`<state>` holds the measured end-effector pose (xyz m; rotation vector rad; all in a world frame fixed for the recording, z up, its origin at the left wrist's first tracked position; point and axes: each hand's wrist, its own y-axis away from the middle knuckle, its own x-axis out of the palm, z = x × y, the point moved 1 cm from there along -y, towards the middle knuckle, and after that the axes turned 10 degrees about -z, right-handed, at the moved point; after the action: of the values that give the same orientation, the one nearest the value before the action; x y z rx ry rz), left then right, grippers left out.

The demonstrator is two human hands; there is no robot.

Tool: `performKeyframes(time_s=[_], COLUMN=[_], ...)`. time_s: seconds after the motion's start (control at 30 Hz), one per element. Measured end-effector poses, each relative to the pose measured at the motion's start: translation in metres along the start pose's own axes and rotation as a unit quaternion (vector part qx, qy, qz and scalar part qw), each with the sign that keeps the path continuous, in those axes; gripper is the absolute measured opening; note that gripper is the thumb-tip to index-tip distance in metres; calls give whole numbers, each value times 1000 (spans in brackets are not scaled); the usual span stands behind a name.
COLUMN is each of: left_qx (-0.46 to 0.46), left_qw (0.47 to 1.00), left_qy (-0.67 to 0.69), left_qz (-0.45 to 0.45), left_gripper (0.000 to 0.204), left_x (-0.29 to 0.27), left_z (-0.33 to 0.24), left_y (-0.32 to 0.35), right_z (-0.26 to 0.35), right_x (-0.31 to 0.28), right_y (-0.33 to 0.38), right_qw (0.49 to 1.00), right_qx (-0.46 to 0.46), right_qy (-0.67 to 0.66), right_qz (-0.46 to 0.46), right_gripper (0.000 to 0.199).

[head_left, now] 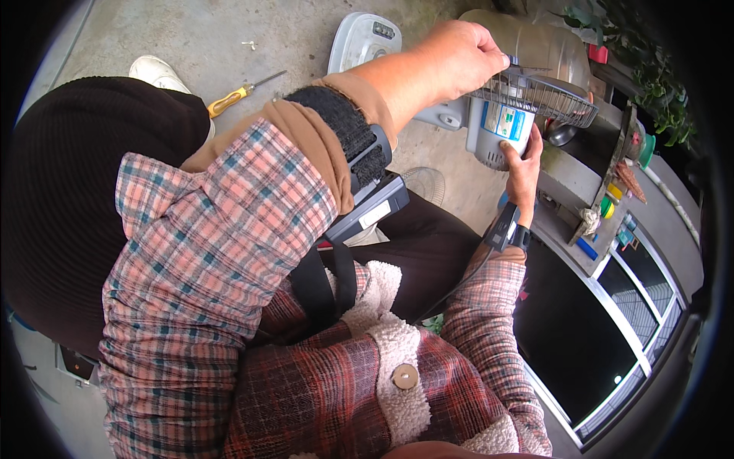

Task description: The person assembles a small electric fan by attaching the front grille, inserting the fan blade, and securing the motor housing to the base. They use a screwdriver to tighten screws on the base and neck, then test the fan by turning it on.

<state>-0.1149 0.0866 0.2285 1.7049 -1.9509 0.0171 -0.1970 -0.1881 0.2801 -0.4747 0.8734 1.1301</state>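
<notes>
An electric fan with a pale grey motor housing lies before me at the upper right. Its housing bears a blue and white label and slots at the end. A round wire grille is seated at its front. My right hand grips the housing from the right, thumb on the near side. Above the grille's edge, my left hand is closed in a pinch. A small dark piece shows at its fingertips, too hidden to name. The fan's grey neck runs left from the housing, and a grey base rests on the concrete.
A yellow-handled screwdriver lies on the floor at the left, near a white shoe. Another wire grille is beside my leg. Behind the fan stands a large translucent container. A cluttered ledge and a white-framed window line the right.
</notes>
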Motion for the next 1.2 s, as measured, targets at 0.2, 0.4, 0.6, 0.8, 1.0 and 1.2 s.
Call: performKeyframes(time_s=[0.2,0.4,0.6,0.8,1.0,1.2], left_qx=[-35,-33,-22,-33,-19,9], left_qw=[999,999,999,999,999,1000], left_qy=[2,10,-5,-3,17,-3], left_qz=[29,33,31,30,31,-15], left_gripper=[24,24,24,24,25,21], left_x=[-1,-1,0,0,0,-22], left_z=[-10,-10,-10,-12,-4,20], left_y=[10,11,11,12,5,-17], right_z=[-7,-6,-4,-2,-1,-7], right_x=[-4,-5,-5,-6,-8,-12], right_y=[4,5,6,7,8,6], right_qw=[1000,1000,999,999,999,998], right_qx=[17,18,25,21,20,37], right_qy=[-14,-22,-33,-27,-34,-55], right_qz=[-4,2,4,4,4,3], right_gripper=[83,84,84,84,83,83])
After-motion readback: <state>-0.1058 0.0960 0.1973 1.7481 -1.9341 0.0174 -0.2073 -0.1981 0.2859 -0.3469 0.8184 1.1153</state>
